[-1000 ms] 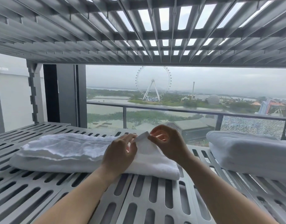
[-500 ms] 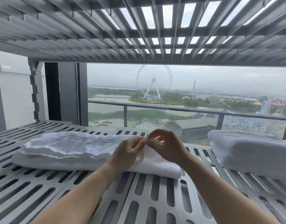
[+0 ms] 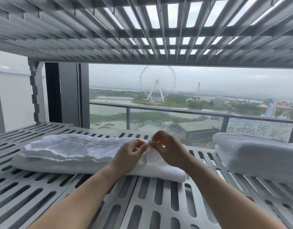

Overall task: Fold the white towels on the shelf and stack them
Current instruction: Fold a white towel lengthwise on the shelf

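A grey slotted shelf [image 3: 43, 195] is filling the lower half of the frame, and an upper shelf [image 3: 76, 30] is covering the top. Behind them a window [image 3: 208, 90] is showing a Ferris wheel [image 3: 157, 83]. The white towel [image 3: 68, 151] is lying across the centre left. The left hand [image 3: 127, 157] and the right hand [image 3: 170, 151] are both pinching its raised corner at the centre, with the other fingers curled. Folded towels [image 3: 258, 156] are resting at the right edge.

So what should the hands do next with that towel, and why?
Probably carry the pinched end leftward over the towel to halve it: left hand and right hand both pinch its raised right corner, and it lies long on the shelf.
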`<action>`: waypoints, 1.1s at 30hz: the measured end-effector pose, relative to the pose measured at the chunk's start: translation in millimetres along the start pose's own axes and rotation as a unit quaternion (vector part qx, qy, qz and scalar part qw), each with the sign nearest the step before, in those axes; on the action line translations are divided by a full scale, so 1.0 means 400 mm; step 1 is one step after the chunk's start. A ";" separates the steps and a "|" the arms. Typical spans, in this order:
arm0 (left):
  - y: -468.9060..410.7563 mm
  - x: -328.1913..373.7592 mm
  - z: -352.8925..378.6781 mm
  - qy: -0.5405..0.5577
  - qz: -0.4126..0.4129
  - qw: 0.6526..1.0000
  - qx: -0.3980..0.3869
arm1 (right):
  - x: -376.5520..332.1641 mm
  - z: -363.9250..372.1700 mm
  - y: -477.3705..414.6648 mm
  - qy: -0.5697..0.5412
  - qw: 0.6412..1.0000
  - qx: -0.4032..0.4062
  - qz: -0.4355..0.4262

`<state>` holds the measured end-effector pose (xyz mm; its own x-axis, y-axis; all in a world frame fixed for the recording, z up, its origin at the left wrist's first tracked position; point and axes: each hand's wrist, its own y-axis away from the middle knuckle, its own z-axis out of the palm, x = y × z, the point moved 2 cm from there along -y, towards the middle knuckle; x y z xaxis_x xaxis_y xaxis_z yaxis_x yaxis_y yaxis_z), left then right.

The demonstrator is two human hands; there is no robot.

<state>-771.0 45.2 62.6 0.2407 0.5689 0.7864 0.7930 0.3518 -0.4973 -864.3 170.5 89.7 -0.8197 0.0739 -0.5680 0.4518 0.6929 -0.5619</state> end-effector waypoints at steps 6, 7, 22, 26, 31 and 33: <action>-0.001 -0.008 0.001 -0.006 -0.023 1.000 0.009 | -0.002 -0.006 0.001 0.001 1.000 0.006 -0.001; -0.001 -0.007 0.002 0.003 -0.025 1.000 0.009 | -0.002 -0.006 0.001 -0.003 1.000 0.006 0.001; 0.014 0.009 0.005 -0.172 0.070 0.982 0.042 | 0.007 -0.053 -0.015 0.061 0.998 0.030 -0.001; 0.015 0.018 -0.005 -0.190 0.106 0.973 0.079 | -0.007 -0.077 -0.013 0.075 0.997 -0.002 -0.025; 0.017 0.032 -0.010 -0.182 0.122 0.971 0.098 | -0.025 -0.099 -0.017 0.102 0.994 -0.016 -0.042; 0.017 0.034 -0.011 -0.183 0.121 0.970 0.107 | -0.028 -0.101 -0.018 0.102 0.994 -0.009 -0.041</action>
<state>-759.6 52.1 71.7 0.1604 0.8656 0.4743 0.5949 0.2987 -0.7463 -872.5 193.6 124.5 -0.9083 0.1597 -0.3867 0.3767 0.7145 -0.5896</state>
